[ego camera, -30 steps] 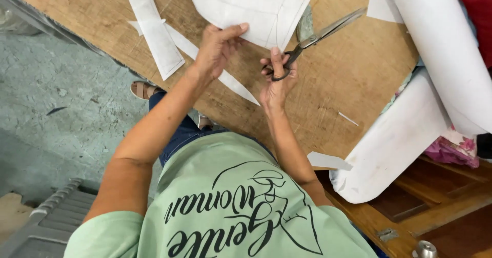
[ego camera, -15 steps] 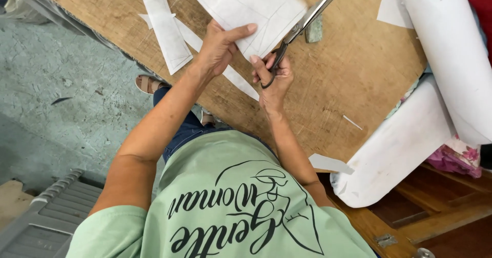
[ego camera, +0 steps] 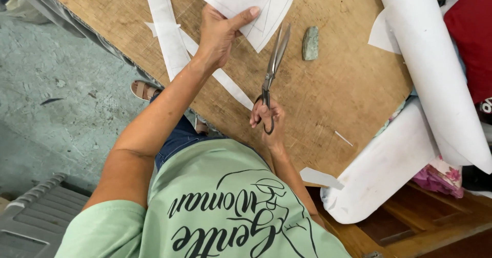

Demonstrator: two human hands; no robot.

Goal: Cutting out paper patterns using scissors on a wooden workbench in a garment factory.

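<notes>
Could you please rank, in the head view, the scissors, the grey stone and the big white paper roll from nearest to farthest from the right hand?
1. Scissors: held in the right hand, blades pointing up the board.
2. Grey stone: on the board, just right of the blade tips.
3. White paper roll: lying along the board's right edge.

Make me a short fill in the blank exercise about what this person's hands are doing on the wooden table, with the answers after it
1. The left hand pins down a white sheet of ____ on the brown wooden table.
2. The right hand grips the handles of long metal ____.
3. The blades point toward the sheet and lie just left of a small grey ____.
4. A long white ____ of material lies along the table's right side.

Missing words: paper; scissors; stone; roll
</notes>
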